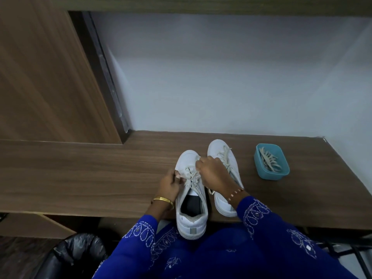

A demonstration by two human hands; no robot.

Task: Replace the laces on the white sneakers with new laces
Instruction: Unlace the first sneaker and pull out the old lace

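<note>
Two white sneakers stand toe-away on the wooden desk. The left sneaker (191,210) hangs its heel over the front edge. My left hand (170,185) pinches its cream lace (192,178) at the left eyelets. My right hand (211,174) grips the same lace from the right side, above the tongue. The right sneaker (220,152) is still laced and partly hidden under my right wrist. A teal tub (271,161) to the right holds loose cream laces (268,160).
The wooden desk (100,178) runs left to a tall wooden panel (50,77); a grey wall stands behind. A bin lined with a black bag (80,250) sits below the desk at the left. My blue embroidered sleeves fill the bottom of the view.
</note>
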